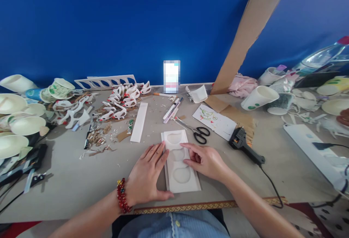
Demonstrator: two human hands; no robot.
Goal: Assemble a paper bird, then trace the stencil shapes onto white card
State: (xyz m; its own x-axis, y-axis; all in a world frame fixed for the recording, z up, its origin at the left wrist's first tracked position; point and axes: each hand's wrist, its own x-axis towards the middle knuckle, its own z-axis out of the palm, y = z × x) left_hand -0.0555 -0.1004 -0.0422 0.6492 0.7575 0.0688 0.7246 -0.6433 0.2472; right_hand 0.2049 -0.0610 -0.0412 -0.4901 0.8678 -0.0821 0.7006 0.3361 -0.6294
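In front of me on the table lies a white foam-like strip with three round openings (170, 178), on top of another white piece whose edge shows at the left. My left hand (147, 170), with a red bead bracelet at the wrist, lies flat with fingers spread along the strip's left edge. Over the strip's right side is my right hand (207, 159). Its index finger and thumb are apart and touch the strip by the middle opening, while the other fingers curl under. Black-handled scissors (201, 135) lie just beyond it.
At the right are a black glue gun (244, 145), a card with a drawing (214, 121), and a white power strip (311, 152). White bird-like cut-outs (120, 112) and wood shavings cover the left. A phone (171, 76) leans on the blue wall, with pens (171, 111) before it.
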